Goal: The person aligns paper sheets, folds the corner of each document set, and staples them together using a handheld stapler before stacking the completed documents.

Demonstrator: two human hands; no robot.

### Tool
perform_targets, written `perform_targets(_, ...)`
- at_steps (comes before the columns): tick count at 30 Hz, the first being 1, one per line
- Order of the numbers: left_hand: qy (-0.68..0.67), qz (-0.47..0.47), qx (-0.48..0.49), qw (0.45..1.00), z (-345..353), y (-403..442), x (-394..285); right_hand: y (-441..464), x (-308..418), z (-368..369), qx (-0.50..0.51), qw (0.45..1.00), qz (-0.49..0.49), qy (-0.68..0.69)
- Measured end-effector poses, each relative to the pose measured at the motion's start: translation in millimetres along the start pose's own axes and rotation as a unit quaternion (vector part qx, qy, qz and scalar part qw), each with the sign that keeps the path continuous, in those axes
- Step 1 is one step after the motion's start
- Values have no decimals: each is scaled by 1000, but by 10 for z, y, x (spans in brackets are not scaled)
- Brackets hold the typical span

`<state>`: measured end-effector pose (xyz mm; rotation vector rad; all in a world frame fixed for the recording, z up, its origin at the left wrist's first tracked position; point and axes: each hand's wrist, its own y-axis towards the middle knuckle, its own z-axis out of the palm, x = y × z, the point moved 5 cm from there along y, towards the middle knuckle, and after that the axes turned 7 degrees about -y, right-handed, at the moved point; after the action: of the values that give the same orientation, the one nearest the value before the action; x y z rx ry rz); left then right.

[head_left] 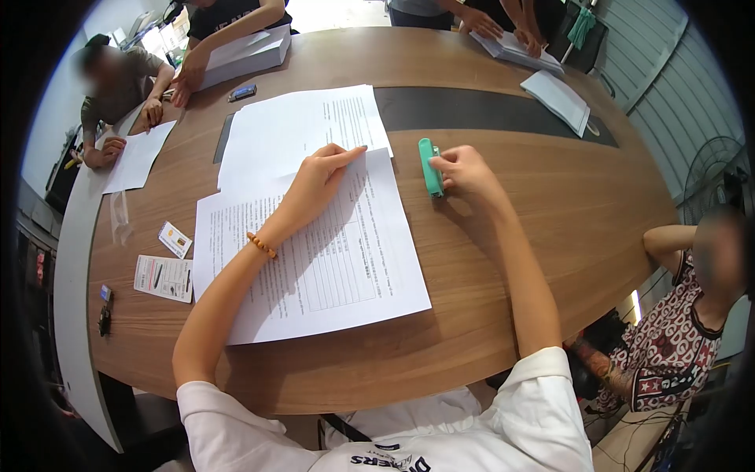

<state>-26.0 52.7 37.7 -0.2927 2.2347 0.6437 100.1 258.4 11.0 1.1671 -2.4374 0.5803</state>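
Two overlapping sets of printed sheets lie on the table in front of me, the nearer paper over the lower edge of the farther paper. My left hand rests on the nearer paper close to its upper right corner, index finger stretched toward the edge. A bead bracelet circles that wrist. Right of the sheets, my right hand grips a green stapler between thumb and fingers. The stapler stands apart from the paper, just above or on the tabletop; I cannot tell which.
Cards and a small dark item lie at the left. A blue stapler-like object sits farther back. Co-workers handle paper stacks across the table. A folded sheet stack lies far right. Another person sits at my right.
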Motion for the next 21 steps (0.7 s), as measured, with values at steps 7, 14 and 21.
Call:
perform_targets(7, 15, 6, -8, 1000, 17, -6, -11, -163, 32, -12, 123, 757, -120, 630)
perform_targets(14, 14, 35, -28, 999, 16, -14, 14, -53, 392, -76, 182, 943, -152, 235)
perform_targets(21, -5, 44, -33, 998, 19, -7, 33, 178, 656, -20, 146, 963, -200, 107)
